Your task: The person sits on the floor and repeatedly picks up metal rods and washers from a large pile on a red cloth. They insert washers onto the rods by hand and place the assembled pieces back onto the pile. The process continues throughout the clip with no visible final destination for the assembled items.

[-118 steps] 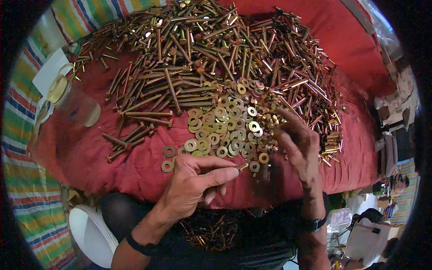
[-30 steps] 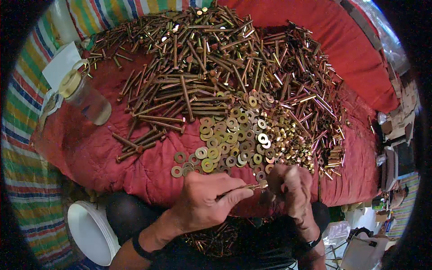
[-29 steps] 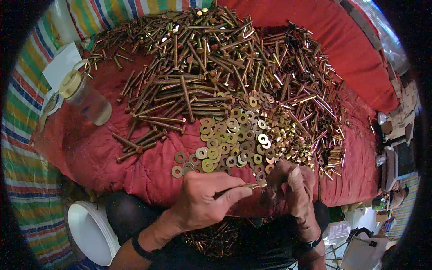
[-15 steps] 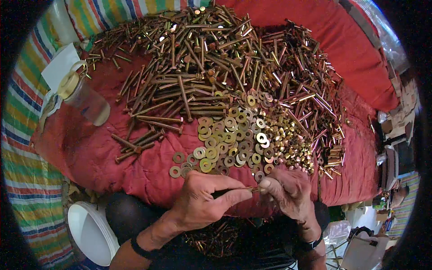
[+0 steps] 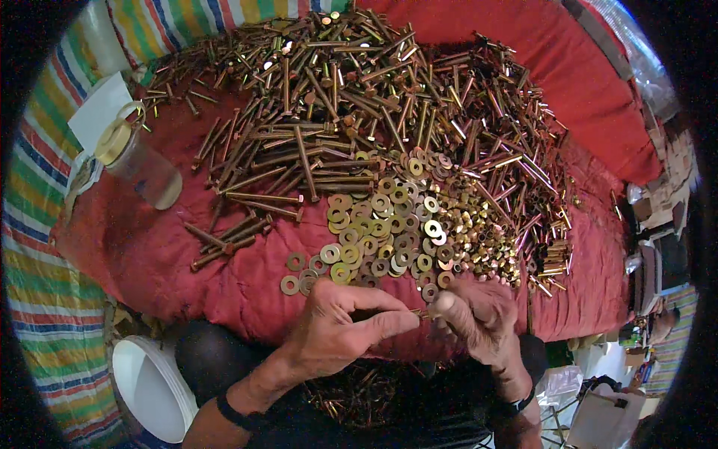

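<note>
Nearest you, below the edge of the red cloth, your two hands met over your lap. Your left hand was closed in a pinch, thumb and forefinger clamped on a thin brass bolt held level, its tip pointing at your right hand. That hand was curled shut at the bolt's end, its fingertips bunched there; whether they held a washer or a nut I could not tell, since the fingers hid it. By my reading you were fitting a small piece onto the bolt's end, and the next move called for keeping the bolt steady while the right fingertips lined the piece up with the shank. Beneath your wrists lay a dark heap of more bolts, and a white bucket sat to your lower left. Just beyond your knuckles spread the loose washers, with small nuts beside them on the right. Farther off lay the big pile of long bolts, a clear jar with a yellow lid on its side at the left, and striped fabric along the edge.
</note>
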`<state>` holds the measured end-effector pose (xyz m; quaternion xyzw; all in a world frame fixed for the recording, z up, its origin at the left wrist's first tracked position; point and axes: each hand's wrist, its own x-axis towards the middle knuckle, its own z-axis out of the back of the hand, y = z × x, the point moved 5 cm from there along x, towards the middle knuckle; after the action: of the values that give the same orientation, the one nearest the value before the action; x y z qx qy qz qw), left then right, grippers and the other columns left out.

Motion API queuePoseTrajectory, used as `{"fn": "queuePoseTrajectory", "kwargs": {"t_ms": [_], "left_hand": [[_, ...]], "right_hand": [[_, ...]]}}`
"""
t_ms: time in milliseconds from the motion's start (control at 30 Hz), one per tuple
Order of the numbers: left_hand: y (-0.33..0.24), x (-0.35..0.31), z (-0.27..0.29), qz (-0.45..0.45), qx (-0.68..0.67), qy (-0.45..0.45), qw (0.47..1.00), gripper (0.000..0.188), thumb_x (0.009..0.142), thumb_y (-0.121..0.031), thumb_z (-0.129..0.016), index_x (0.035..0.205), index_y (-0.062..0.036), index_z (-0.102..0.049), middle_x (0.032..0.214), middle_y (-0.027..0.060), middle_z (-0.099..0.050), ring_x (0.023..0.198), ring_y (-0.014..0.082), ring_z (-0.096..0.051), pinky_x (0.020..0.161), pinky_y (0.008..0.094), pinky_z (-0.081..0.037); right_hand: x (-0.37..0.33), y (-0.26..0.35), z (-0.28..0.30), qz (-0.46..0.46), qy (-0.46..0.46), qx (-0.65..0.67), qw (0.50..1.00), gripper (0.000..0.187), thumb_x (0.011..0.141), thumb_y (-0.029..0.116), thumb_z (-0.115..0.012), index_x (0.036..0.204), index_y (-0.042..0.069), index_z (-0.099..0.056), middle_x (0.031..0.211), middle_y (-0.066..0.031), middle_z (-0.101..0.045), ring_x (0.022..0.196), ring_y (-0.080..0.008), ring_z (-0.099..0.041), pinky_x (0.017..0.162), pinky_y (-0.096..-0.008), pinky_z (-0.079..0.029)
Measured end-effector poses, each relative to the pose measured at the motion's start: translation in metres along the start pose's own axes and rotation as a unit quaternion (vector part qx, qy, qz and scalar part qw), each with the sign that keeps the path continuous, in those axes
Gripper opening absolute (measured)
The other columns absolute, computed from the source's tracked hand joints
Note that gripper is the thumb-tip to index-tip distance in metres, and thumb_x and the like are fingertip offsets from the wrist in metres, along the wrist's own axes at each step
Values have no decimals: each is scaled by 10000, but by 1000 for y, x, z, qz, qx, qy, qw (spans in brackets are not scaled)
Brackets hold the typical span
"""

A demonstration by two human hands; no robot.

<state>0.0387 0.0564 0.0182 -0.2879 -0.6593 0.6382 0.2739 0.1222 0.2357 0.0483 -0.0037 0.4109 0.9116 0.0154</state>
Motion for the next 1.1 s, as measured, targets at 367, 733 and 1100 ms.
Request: {"fn": "queuePoseTrajectory", "kwargs": {"t_ms": [367,733,1100], "left_hand": [[2,1,3,11,-9,-8,1000,163,892,-162,-820,924,-2,-815,789,39,-775,686,68,-676,635,244,-529],[10,1,1,73,-79,17,994,145,932,-125,-789,973,12,-815,716,-26,-700,637,16,-554,550,223,-417],[14,2,1,102,-131,20,986,165,953,-147,-774,956,14,-810,648,-34,-649,568,10,-518,495,207,-363]], "right_hand": [[3,11,2,76,-41,-77,993,308,819,251,-865,1010,33,-760,845,-61,-737,736,-189,-702,626,-316,-520],[0,11,2,159,-49,-79,983,456,765,154,-914,1163,43,-722,980,-93,-751,826,-226,-735,729,-331,-569],[7,13,2,38,-99,100,989,303,779,175,-901,1006,27,-765,817,-38,-741,721,-192,-713,601,-273,-510]]}}
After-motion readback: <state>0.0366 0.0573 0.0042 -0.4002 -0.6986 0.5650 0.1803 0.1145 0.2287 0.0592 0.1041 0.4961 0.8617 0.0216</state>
